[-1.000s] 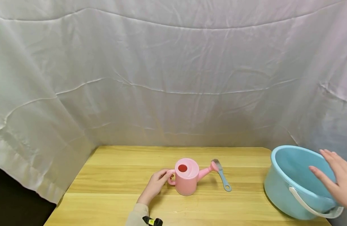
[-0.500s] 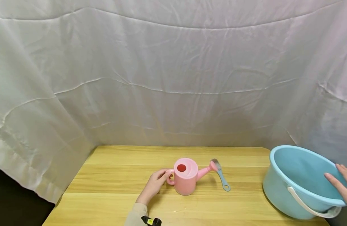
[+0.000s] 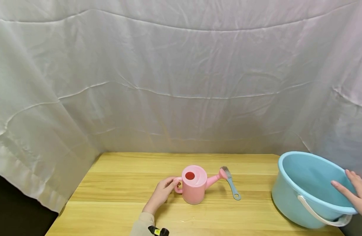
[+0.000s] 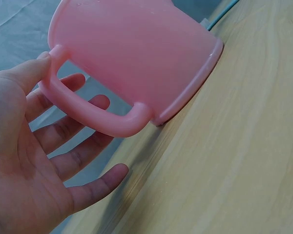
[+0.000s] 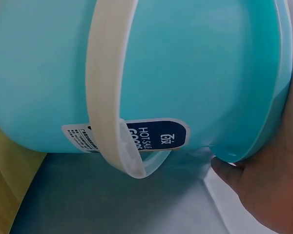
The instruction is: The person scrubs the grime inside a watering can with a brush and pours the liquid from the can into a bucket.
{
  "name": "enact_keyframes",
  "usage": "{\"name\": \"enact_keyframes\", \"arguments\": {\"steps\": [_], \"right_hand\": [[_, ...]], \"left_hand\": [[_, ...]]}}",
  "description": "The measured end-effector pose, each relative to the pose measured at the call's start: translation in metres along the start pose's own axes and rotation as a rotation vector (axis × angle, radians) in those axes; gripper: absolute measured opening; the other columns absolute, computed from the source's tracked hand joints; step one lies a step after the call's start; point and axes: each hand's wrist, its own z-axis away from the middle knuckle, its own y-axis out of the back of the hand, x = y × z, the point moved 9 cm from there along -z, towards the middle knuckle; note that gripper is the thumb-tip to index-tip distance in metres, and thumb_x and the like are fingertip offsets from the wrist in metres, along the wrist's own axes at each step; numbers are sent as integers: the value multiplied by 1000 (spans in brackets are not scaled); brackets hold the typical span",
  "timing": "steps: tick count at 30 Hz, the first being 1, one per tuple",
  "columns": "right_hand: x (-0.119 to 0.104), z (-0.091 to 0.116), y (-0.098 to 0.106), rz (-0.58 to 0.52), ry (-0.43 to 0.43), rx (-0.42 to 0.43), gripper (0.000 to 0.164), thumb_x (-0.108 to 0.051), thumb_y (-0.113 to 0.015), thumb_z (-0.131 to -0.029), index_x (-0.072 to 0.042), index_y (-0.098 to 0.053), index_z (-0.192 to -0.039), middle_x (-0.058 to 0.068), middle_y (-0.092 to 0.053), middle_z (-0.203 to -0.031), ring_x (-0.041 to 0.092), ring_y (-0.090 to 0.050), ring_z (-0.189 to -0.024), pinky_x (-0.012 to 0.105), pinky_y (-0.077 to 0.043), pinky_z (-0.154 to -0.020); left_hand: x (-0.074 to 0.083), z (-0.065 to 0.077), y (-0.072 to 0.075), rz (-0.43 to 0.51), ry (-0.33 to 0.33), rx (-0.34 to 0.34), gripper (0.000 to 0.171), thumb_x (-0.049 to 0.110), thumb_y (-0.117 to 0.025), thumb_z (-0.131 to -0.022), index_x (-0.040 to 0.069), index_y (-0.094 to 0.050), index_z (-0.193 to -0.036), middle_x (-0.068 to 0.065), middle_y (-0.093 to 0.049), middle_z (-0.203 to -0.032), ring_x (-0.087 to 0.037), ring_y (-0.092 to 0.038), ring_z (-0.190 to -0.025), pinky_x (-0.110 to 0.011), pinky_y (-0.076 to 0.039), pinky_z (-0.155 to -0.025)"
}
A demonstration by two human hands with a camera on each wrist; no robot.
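A pink watering can (image 3: 194, 190) stands upright on the wooden table. My left hand (image 3: 164, 190) pinches the top of its handle (image 4: 88, 108) between thumb and fingers; the remaining fingers spread loosely behind the handle. The can's spout (image 3: 216, 178) points right, its rose overlapping the bristles of a blue-handled brush (image 3: 234, 188). At the right, a light blue bucket (image 3: 296, 200) leans over. My right hand (image 3: 358, 193) grips its right rim, with the thumb over the opening. Part of that hand is out of frame in the head view.
The bucket's white handle (image 3: 319, 216) hangs down its near side, beside a dark label (image 5: 161, 134) on the wall. Grey cloth (image 3: 181, 98) encloses the table (image 3: 110, 213) at the back and sides.
My right hand has come down from above the bucket onto its rim. The bucket has shifted slightly left. My left hand and the watering can have stayed in place.
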Motion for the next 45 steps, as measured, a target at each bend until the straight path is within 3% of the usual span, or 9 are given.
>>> {"name": "enact_keyframes", "arguments": {"steps": [9, 15, 19, 26, 38, 45], "right_hand": [[-33, -9, -14, -31, 116, -116, 88, -45, -39, -103, 15, 10, -145, 45, 15, -146, 58, 19, -136, 74, 10, -104], [-65, -8, -20, -88, 226, -121, 82, -38, -43, -103, 9, 6, -150, 42, 8, -151, 56, 16, -140, 70, 15, -106], [-83, -5, -23, -117, 251, -134, 80, -37, -44, -103, 4, 6, -152, 36, 10, -154, 53, 14, -142, 70, 14, -107], [-114, 2, -28, -152, 310, -122, 78, -34, -47, -102, 1, 0, -154, 33, 0, -158, 47, 10, -147, 68, 12, -111], [-152, 10, -38, -173, 319, -141, 81, -38, -50, -101, 0, -3, -155, 33, -6, -158, 48, 5, -147, 69, 4, -112], [-171, 12, -44, -179, 293, -170, 84, -43, -50, -100, -1, -3, -155, 32, -7, -158, 50, 1, -146, 74, -6, -108]], "left_hand": [[2, 1, 0, 2, -6, 1, 29, 42, -53, -99, 21, -69, -110, -9, -71, -107, -24, -61, -110, -32, -46, -93], [3, 1, 1, 12, -19, 10, 28, 37, -53, -100, 18, -69, -111, -11, -72, -99, -27, -62, -109, -30, -46, -93], [8, 2, 2, 11, -17, 21, 27, 32, -54, -100, 14, -69, -112, -14, -71, -94, -30, -62, -107, -27, -45, -92], [25, 7, 1, 7, -12, 0, 28, 23, -51, -102, 4, -67, -114, -25, -69, -93, -40, -60, -108, -29, -45, -94], [1, 1, 1, 14, -2, 17, 28, 38, -54, -99, 19, -69, -113, -11, -72, -85, -21, -62, -109, -29, -46, -92], [-1, 1, 1, -1, 14, 6, 30, 43, -52, -99, 23, -68, -114, -11, -70, -81, -22, -60, -108, -28, -46, -87]]}}
